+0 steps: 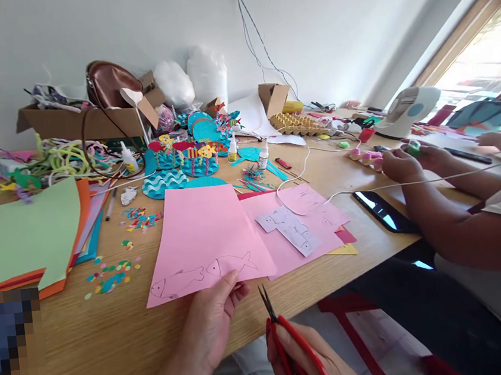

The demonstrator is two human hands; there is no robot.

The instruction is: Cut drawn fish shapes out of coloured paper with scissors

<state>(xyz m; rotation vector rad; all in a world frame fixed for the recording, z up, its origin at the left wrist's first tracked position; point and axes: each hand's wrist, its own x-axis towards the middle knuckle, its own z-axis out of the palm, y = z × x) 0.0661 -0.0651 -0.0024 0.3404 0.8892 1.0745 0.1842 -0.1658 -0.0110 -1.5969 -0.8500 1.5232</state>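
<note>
My left hand (214,310) pinches the near edge of a pink sheet of paper (201,228), thumb on top and fingers beneath. Two fish outlines (177,281) are drawn in pencil along that edge. In my right hand (312,348) is a pair of red-handled scissors (270,308), its slim dark blades slightly apart and pointing up, just short of the sheet's near right corner. Behind and to the right lies another pink sheet (327,233) with pencil drawings. On it rests a pale cut piece of paper (288,228), also drawn on with fish.
Left are stacked coloured sheets (23,235) and loose confetti (112,276). Blue paper crafts with fish (198,160), glue bottles (262,155) and a cardboard box (86,121) stand behind. A white cable (294,177) crosses the table near a phone (385,212). Another person's hands (402,162) work at right.
</note>
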